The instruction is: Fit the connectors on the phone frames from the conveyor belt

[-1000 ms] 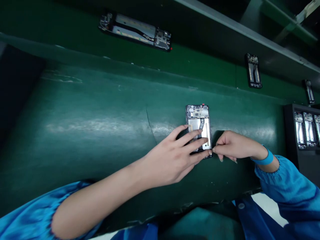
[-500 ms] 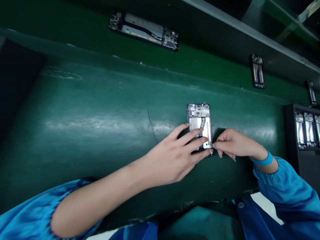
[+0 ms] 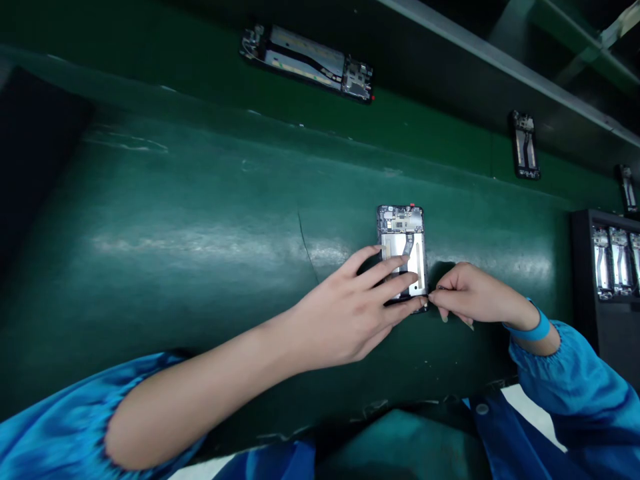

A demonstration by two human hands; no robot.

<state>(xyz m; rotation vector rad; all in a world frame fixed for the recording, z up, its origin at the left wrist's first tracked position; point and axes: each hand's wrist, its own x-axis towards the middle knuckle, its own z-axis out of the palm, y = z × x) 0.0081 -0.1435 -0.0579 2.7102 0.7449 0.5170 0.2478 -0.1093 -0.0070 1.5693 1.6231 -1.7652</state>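
An opened phone lies upright in view on the green mat, its circuit board at the top end and a silvery bay below. Across its lower half rests my left hand, fingers spread, the fingertips on the bay and lower edge. My right hand is at the phone's lower right corner, thumb and forefinger pinched around something small and dark, too small to name. Part of the phone's lower left is hidden under my left hand.
Beyond the mat, one opened phone lies sideways, with another and a third further right. A black rack at the right holds several phones. A dark object is at the far left. A shelf edge runs above.
The view has shifted slightly, moving the far phones right in the picture. My hands keep nearly the same places at the phone, my right hand still pinching by its lower corner.
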